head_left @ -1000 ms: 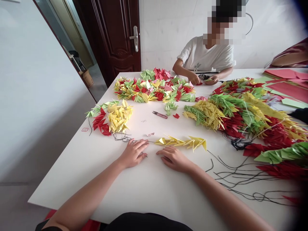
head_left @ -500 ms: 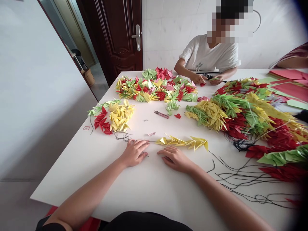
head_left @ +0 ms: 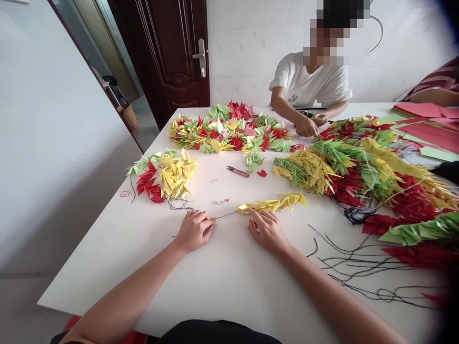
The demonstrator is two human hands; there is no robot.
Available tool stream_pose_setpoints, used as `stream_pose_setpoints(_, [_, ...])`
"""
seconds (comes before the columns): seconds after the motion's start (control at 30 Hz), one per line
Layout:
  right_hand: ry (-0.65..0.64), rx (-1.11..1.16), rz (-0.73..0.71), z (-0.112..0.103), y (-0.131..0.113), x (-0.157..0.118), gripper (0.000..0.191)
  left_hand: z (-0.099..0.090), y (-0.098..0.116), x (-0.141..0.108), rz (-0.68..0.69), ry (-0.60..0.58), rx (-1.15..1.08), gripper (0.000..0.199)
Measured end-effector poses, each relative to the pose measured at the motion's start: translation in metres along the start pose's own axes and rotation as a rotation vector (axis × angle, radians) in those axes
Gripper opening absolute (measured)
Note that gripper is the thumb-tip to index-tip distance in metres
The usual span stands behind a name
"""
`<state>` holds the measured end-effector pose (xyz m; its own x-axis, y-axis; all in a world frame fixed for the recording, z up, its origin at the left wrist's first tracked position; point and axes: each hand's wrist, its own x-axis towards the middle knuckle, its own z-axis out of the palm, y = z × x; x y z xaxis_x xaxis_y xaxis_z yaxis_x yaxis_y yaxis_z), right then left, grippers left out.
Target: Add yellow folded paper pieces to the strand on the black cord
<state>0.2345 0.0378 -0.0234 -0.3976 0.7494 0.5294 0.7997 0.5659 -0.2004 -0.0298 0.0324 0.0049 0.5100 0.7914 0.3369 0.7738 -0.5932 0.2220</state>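
Observation:
A dark string [head_left: 226, 215] runs taut from the fingertips of my left hand [head_left: 195, 231], which is closed on it. The string leads into a row of folded yellow paper pieces [head_left: 274, 204] threaded together, lying slanted on the table. My right hand [head_left: 269, 232] rests at the near side of that row, its fingers stretched out and apart; the fingertips reach the left part of the yellow pieces. Whether they press on the paper is not clear. Behind my left hand lie a pile of yellow folded pieces [head_left: 177, 174] and several red ones [head_left: 149, 184].
Pink-handled thread snips [head_left: 237, 171] lie mid-table near a small red piece [head_left: 262, 173]. A long multicoloured paper heap [head_left: 229, 134] lies farther back, and strung bundles [head_left: 362, 167] with loose dark strings [head_left: 358, 267] cover the right. A person in white [head_left: 308, 83] sits opposite.
My left hand has closed on the string and drawn slightly left and nearer. The yellow row now tilts up to the right. My right hand's fingers have come onto it. The person opposite moved one hand rightward.

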Motion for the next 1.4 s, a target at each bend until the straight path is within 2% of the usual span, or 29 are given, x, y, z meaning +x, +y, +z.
stream_pose_setpoints(0.23, [-0.057,-0.043,-0.041,0.001,-0.001,-0.001,0.039,-0.002,-0.001,0.000,-0.064,0.091,0.084,0.020])
stream_pose_setpoints(0.4, [-0.102,-0.033,-0.189,-0.004,-0.003,0.003,0.050,-0.005,-0.011,-0.001,-0.146,0.154,0.177,0.030])
stream_pose_setpoints(0.57, [-0.130,0.108,-0.382,-0.008,-0.004,0.003,0.051,-0.013,-0.015,-0.003,-0.219,0.199,0.253,0.038])
stream_pose_setpoints(0.63, [-0.144,0.147,-0.401,-0.009,-0.004,0.002,0.048,-0.014,-0.012,-0.003,-0.208,0.200,0.254,0.037])
stream_pose_setpoints(0.77, [-0.135,0.196,-0.430,-0.009,-0.006,0.001,0.040,-0.011,0.001,-0.003,-0.099,0.172,0.134,0.017])
stream_pose_setpoints(0.83, [-0.120,0.182,-0.443,-0.010,-0.007,0.001,0.037,-0.008,0.008,-0.001,-0.056,0.150,0.036,0.025])
stream_pose_setpoints(0.97, [-0.044,0.118,-0.402,-0.012,-0.010,0.002,0.033,-0.003,0.016,0.010,-0.010,0.055,-0.088,0.040])
stream_pose_setpoints(1.03, [-0.028,0.072,-0.337,-0.013,-0.012,0.003,0.033,0.000,0.017,0.019,0.036,0.015,-0.104,0.040])
stream_pose_setpoints(1.13, [-0.076,-0.026,-0.233,-0.013,-0.015,0.004,0.037,0.008,0.013,0.029,0.073,-0.009,-0.106,0.034])
stream_pose_setpoints(1.27, [-0.101,-0.118,-0.171,-0.013,-0.018,0.003,0.037,0.017,0.000,0.030,-0.032,0.034,-0.141,0.025])
stream_pose_setpoints(1.4, [-0.109,-0.177,-0.088,-0.011,-0.019,0.003,0.039,0.017,-0.010,0.027,-0.104,0.090,-0.152,0.025])
